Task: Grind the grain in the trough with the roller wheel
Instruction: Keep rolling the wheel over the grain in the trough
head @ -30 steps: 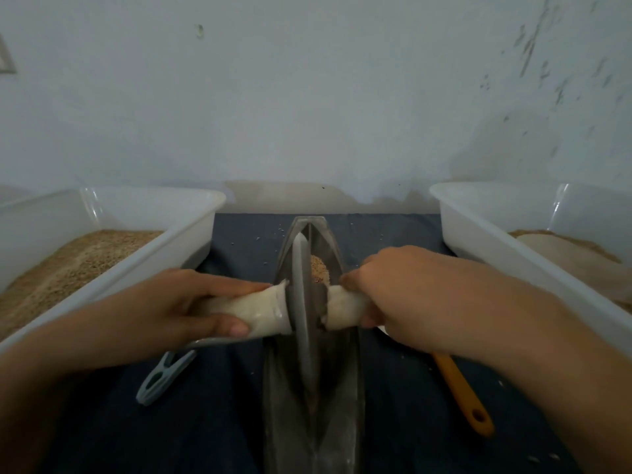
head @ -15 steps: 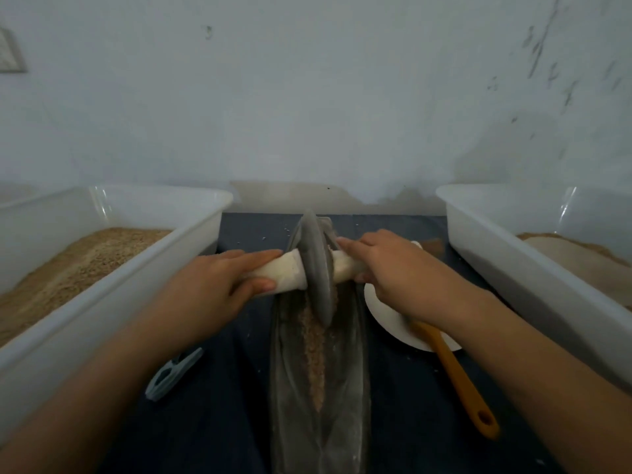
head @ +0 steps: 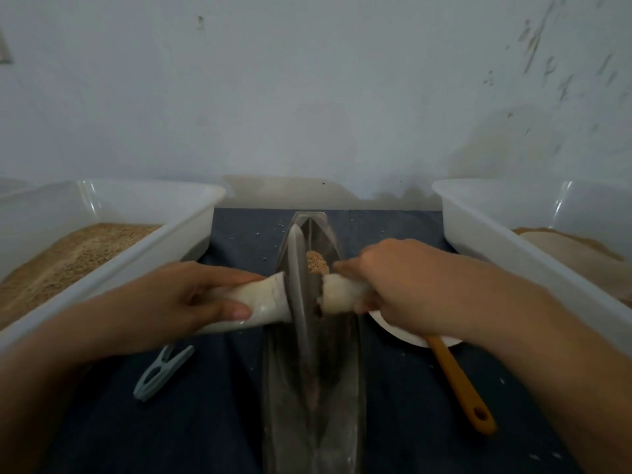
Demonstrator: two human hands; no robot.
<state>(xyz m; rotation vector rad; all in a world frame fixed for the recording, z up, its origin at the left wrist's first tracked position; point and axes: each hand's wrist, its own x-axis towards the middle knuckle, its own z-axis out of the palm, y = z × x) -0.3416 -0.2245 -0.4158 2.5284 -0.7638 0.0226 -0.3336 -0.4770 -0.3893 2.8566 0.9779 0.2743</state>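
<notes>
A long grey metal trough (head: pixel 338 398) runs away from me down the middle of a dark cloth. The grey roller wheel (head: pixel 297 285) stands on edge in it, about midway along. White wrapped handles stick out on both sides. My left hand (head: pixel 191 299) grips the left handle (head: pixel 263 301). My right hand (head: pixel 407 285) grips the right handle (head: pixel 338 295). A small heap of brown grain (head: pixel 316 263) shows in the trough just beyond the wheel. The trough floor under the wheel is hidden.
A white tub (head: pixel 143 254) with brown grain stands at the left, another white tub (head: pixel 506 254) at the right. A grey-blue clothes peg (head: pixel 160 371) lies left of the trough. An orange-handled tool (head: pixel 458 381) rests on a white plate (head: pixel 407 333) to the right. A wall is close behind.
The wheel rolled to the far end of the trough half a second ago and has come back toward me to the middle. Both hands kept hold of the handles.
</notes>
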